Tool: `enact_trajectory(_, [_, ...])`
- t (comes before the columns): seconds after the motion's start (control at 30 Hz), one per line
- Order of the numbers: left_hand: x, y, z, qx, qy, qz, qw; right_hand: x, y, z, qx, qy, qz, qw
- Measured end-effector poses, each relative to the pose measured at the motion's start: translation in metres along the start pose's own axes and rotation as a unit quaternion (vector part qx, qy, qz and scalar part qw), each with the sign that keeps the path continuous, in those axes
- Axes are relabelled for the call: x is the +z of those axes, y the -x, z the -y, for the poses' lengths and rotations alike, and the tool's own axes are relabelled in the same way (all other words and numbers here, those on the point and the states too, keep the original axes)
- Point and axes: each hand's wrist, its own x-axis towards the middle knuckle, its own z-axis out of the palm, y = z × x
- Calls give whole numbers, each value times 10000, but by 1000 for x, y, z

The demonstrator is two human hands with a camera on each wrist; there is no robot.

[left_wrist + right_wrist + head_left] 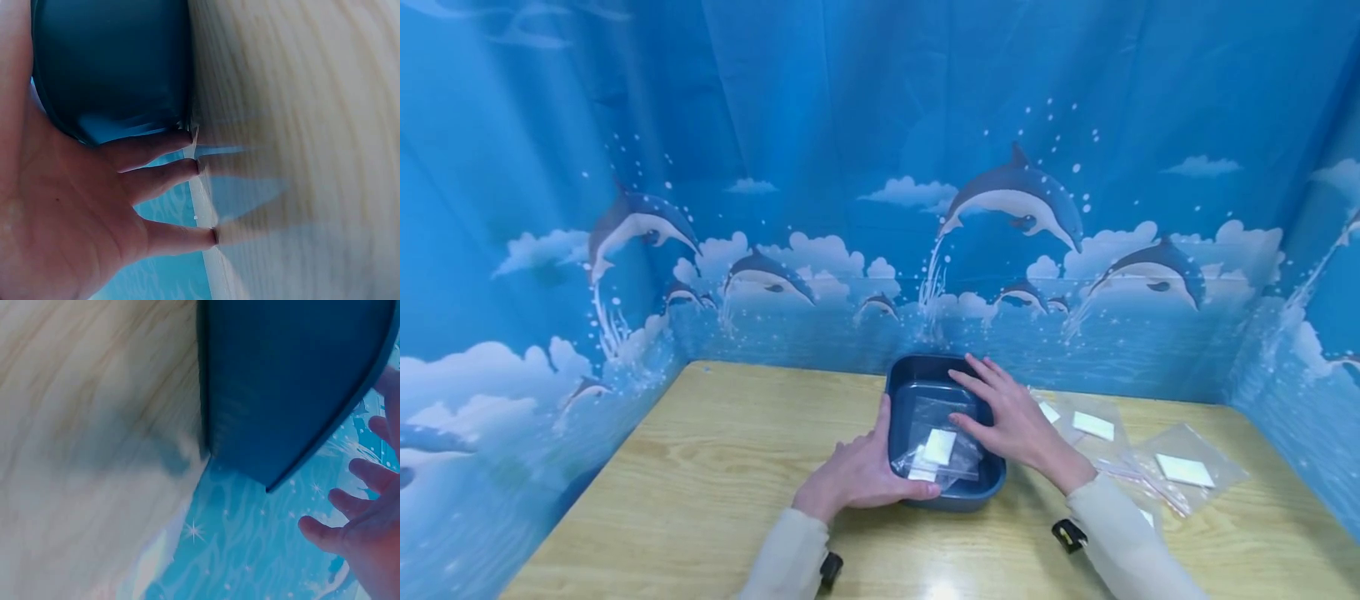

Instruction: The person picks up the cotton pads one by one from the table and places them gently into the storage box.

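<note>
A dark blue rectangular bin (951, 502) stands on the table in the head view. Clear zip bags (966, 462) with white rectangular pieces (939, 447) lie inside it. My left hand (868, 471) rests against the bin's near left corner, thumb along the near rim. In the left wrist view its fingers (156, 178) stretch straight, tips at the tabletop beside the bin wall. My right hand (1011, 417) is over the bin's right rim with fingers spread, holding nothing. In the right wrist view, its fingers (350, 503) are extended near the bin's side.
More clear zip bags with white pieces lie right of the bin, including a nearer bag (1221, 454) and one farther back (1108, 408). The wooden table (715, 467) meets a blue dolphin-print curtain (820, 167) at the back and sides.
</note>
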Motion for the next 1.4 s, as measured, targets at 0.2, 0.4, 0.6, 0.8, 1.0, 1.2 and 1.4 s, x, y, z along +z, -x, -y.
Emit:
enact_trajectory(0.2, [2, 0, -1, -19, 40, 15, 10000, -12, 13, -4, 78, 412, 221, 9989])
enact_trajectory(0.4, [1, 0, 1, 56, 17, -101, 9999, -25, 27, -20, 291, 412, 234, 9985])
enact_trajectory(0.6, [-1, 1, 2, 101, 42, -127, 9999, -43, 43, -46, 554, 306, 156, 9979])
enact_trajectory(0.8, [1, 2, 1, 33, 123, -67, 9999, -57, 63, -72, 733, 167, 131, 9971])
enact_trajectory(1.0, [0, 0, 0, 0, 97, -64, 9999, -63, 77, -97, 892, 29, 89, 9960])
enact_trajectory(1.2, [-2, 0, 0, 33, 49, -95, 9999, -69, 83, -116, 1195, -276, 139, 9924])
enact_trajectory(1.4, [-2, 1, 0, 29, 124, -33, 9999, -74, 90, -133, 1715, -441, 441, 9832])
